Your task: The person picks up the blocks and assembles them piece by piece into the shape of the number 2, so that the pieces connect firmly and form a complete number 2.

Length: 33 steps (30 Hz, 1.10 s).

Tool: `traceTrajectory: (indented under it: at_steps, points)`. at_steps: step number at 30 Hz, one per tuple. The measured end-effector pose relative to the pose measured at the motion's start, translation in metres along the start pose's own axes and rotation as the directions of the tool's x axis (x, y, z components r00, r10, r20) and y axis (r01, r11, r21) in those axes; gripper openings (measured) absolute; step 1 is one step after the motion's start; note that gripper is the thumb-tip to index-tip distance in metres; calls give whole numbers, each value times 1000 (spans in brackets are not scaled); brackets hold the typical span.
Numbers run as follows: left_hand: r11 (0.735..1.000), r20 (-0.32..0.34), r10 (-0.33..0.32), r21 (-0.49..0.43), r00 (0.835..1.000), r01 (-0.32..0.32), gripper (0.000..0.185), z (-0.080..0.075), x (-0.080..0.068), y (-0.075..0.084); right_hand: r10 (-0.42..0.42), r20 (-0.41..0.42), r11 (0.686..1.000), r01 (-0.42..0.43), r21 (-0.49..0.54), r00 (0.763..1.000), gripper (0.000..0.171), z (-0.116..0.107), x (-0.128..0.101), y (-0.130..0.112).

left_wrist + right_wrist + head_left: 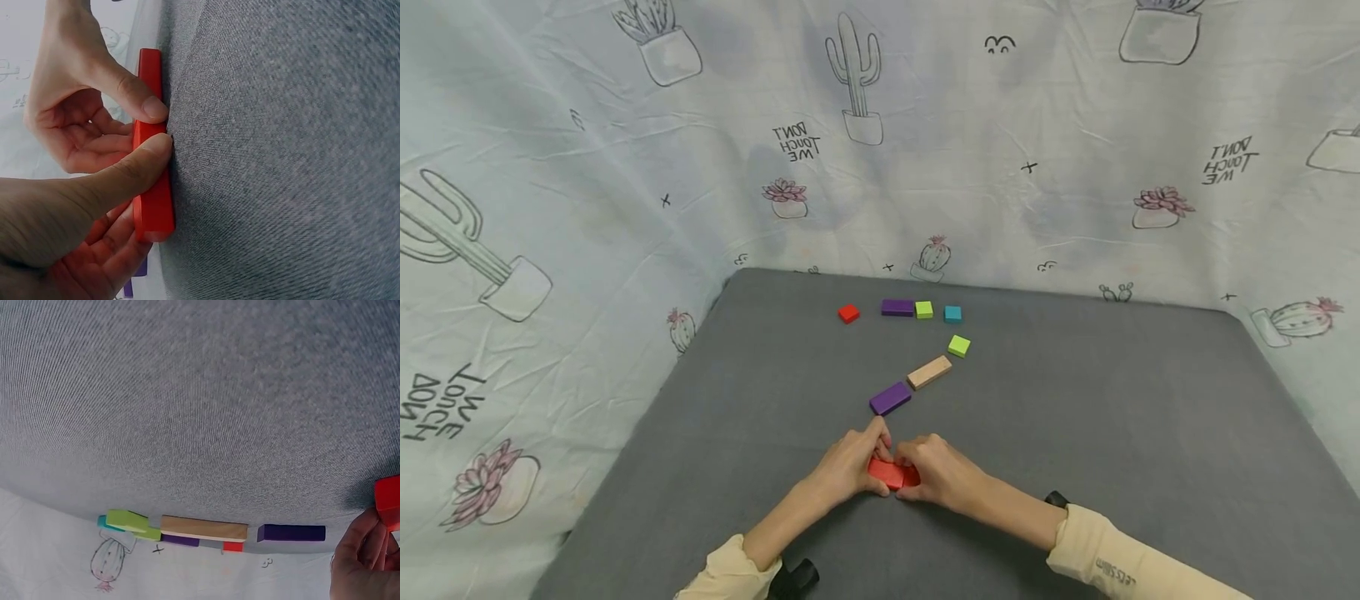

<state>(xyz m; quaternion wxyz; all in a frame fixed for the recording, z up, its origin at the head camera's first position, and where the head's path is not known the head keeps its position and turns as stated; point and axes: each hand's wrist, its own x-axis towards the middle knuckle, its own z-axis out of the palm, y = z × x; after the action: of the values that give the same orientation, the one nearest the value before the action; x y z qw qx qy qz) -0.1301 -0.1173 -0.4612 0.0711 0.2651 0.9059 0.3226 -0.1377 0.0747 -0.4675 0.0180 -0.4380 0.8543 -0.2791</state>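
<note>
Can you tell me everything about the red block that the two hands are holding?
The red block is a flat, long rectangle, bright red with a smooth painted look and rounded corners. It lies low on the gray cloth table, near the front edge. The left hand and the right hand pinch it from both sides, with thumbs meeting along one long edge. Most of it is hidden under fingers.

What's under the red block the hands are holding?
The red block lies flat on the grey table, gripped by the left hand and right hand. Nothing shows beneath it, though fingers cover part of its edge.
</note>
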Motion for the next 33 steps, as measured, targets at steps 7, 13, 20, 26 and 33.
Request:
traceTrajectory:
  at_steps: [7,13,20,26,33]
  points:
    - [1000,48,28,-13,998,-27,54,-3,3,-3,16,-14,1000,-16,8,1000,29,0,1,1]
    - [995,178,79,-77,981,-66,51,-13,11,-11,42,-25,999,-42,15,999,32,2,3,0]
    - [932,188,172,-348,967,-98,47,-41,37,-33,73,-1,997,-73,18,997,33,1,3,-1]
    - [797,89,207,-594,974,-115,44,-50,64,-61,88,16,996,-89,19,996,31,-1,3,-2]
    - [730,15,218,-666,976,-153,42,-53,73,-83,84,20,995,-85,43,996,31,0,4,-1]
